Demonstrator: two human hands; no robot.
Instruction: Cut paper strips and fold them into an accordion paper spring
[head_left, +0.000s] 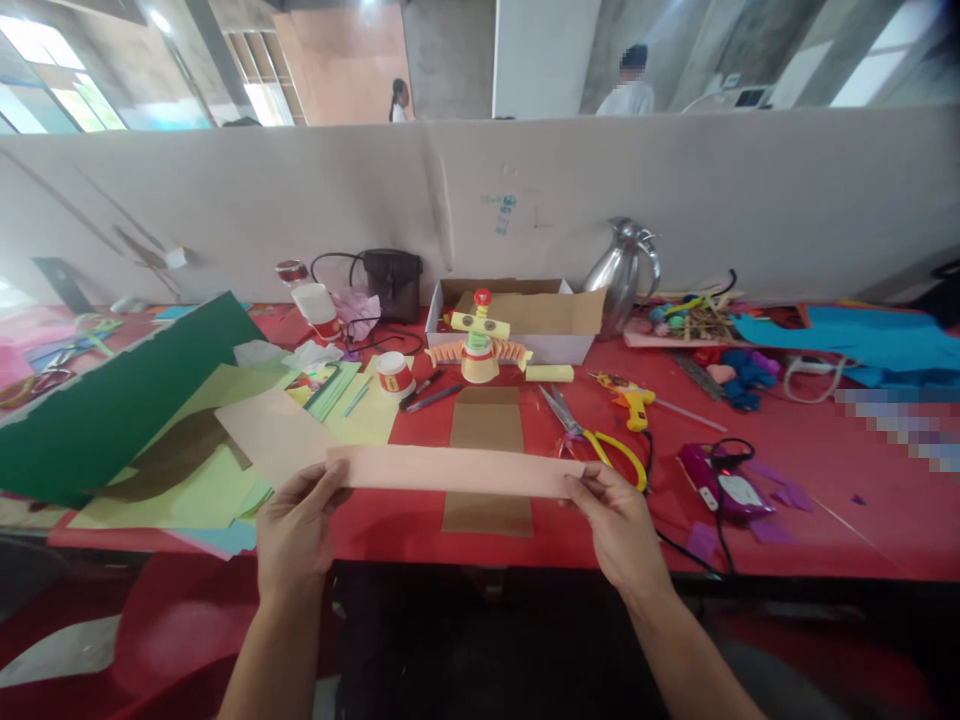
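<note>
A: Head view, sole camera. What is being held?

B: A pale peach paper strip [457, 470]. It is being stretched level between two hands, above the near edge of the red table [562, 540]. Its left end is being pinched by the left hand [296, 525], its right end by the right hand [619, 510], thumbs to the near face. Hands well apart.

A: And beneath it?

B: A brown cardboard piece [487, 420] is being crossed by the strip, its middle being hidden. Whether the two are touching cannot be told.

A: Surroundings?

B: Left: a peach sheet [274, 430] of like colour is being overlapped in sight by the left hand. Right, farther off: scissors [573, 425] are being left untouched, blades pointing far, and a yellow glue gun [636, 405] is lying beyond. Far, centre: a paper-cup figure [480, 365] is being backed by a white box [559, 350].

A: Step in hand?

B: By judgement, the strip is being spread flat and sized up by eye; no fold is being made, no tool is being used.

A: Next move's demands?

B: Probably an even pull from both ends, lightly applied; thin-looking paper is easily being creased or bowed if one grip is being slackened.
</note>
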